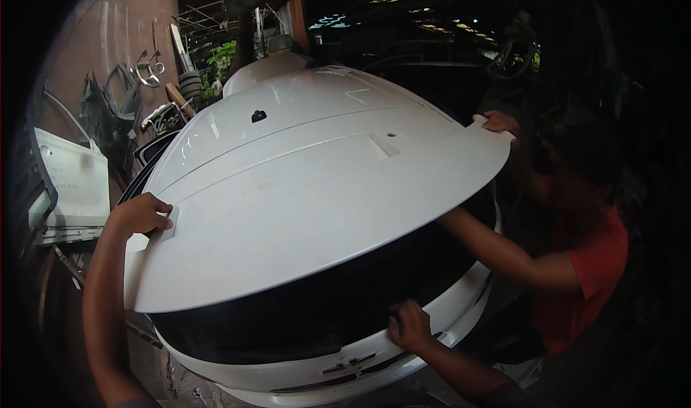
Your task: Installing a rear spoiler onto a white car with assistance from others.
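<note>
A wide white rear spoiler lies across the back edge of the white car's roof, overhanging the dark rear window. At its left end, my left hand grips the edge, thumb and fingers closed around a pale corner. My right hand is in front of the window, below the spoiler, its fingers curled; a small dark bit shows at the fingertips, too unclear to name. A co-worker's hand holds the spoiler's right end. That person's other arm reaches under the spoiler, its hand hidden.
The co-worker in a red shirt stands close on the right. A small black antenna base sticks up from the roof. At left, a white panel, dark car parts and stacked tires stand by the wall.
</note>
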Action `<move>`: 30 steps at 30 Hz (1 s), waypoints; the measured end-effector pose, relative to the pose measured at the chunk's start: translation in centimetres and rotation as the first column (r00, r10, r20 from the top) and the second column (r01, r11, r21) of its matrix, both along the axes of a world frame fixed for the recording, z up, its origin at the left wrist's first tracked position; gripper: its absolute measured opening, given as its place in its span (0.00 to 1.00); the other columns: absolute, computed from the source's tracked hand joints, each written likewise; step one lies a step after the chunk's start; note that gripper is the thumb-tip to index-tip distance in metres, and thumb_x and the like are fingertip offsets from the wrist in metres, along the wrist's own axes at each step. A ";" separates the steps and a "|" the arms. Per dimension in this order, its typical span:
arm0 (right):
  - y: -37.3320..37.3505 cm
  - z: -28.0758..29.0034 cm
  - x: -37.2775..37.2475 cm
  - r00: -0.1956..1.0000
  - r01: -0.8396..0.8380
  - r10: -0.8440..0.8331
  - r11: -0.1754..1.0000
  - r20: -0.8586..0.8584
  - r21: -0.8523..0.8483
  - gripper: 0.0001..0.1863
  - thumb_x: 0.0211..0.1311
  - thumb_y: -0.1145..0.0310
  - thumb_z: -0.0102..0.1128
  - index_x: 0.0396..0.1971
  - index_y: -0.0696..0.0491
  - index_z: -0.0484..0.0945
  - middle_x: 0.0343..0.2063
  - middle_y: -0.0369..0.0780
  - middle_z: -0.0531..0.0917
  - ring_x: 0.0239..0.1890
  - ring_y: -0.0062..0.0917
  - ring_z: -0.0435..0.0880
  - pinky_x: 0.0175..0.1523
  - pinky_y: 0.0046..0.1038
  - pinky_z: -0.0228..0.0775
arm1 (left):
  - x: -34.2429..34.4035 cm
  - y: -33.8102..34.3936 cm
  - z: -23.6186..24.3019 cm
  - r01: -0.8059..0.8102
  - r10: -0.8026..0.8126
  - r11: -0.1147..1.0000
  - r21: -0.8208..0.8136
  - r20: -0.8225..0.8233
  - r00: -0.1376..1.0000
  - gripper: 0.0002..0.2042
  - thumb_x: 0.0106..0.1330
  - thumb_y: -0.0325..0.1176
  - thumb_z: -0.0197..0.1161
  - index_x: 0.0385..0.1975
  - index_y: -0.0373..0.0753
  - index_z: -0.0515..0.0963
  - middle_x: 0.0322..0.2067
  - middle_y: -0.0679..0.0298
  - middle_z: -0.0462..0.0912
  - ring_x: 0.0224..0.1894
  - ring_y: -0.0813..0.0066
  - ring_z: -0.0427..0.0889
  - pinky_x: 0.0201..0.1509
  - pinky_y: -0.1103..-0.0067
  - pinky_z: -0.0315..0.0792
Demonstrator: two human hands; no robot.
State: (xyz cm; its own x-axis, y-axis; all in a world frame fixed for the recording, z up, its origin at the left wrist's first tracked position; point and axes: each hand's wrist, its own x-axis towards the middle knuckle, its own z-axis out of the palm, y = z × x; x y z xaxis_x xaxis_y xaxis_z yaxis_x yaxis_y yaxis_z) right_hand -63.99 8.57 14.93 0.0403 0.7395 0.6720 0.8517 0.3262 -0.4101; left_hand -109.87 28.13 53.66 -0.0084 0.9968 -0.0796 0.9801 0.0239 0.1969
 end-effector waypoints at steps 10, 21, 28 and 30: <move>-0.3 0.6 0.4 1.000 -0.013 0.013 1.000 0.018 -0.022 0.17 0.54 0.72 0.66 0.45 0.51 0.78 0.37 0.43 0.78 0.40 0.40 0.82 0.38 0.40 0.79 | 0.5 -0.3 0.0 -0.019 0.020 0.999 0.037 -0.028 0.999 0.26 0.60 0.34 0.75 0.60 0.39 0.81 0.40 0.53 0.90 0.35 0.67 0.91 0.48 0.74 0.81; -0.3 0.8 0.6 0.999 -0.040 0.041 0.999 0.030 -0.026 0.16 0.54 0.72 0.66 0.45 0.52 0.78 0.37 0.43 0.78 0.40 0.40 0.82 0.39 0.39 0.79 | 0.7 -0.3 0.2 -0.030 0.033 0.998 0.053 -0.057 0.998 0.27 0.59 0.34 0.76 0.60 0.39 0.81 0.40 0.53 0.91 0.35 0.67 0.91 0.49 0.74 0.81; -0.2 1.2 0.6 0.999 -0.042 0.042 0.999 0.021 -0.028 0.16 0.54 0.74 0.65 0.44 0.53 0.78 0.36 0.43 0.77 0.39 0.40 0.81 0.38 0.39 0.79 | 0.4 0.1 -0.1 -0.037 0.038 0.998 0.044 -0.015 0.999 0.27 0.58 0.34 0.77 0.60 0.40 0.82 0.42 0.53 0.90 0.36 0.68 0.90 0.49 0.74 0.81; -0.3 1.2 0.5 0.999 -0.042 0.042 0.999 0.018 -0.015 0.16 0.55 0.74 0.65 0.44 0.52 0.78 0.36 0.43 0.77 0.39 0.40 0.81 0.38 0.39 0.79 | 0.5 0.0 0.0 -0.027 0.030 0.998 0.055 -0.055 0.998 0.27 0.58 0.34 0.76 0.60 0.39 0.81 0.42 0.53 0.91 0.36 0.68 0.90 0.49 0.74 0.81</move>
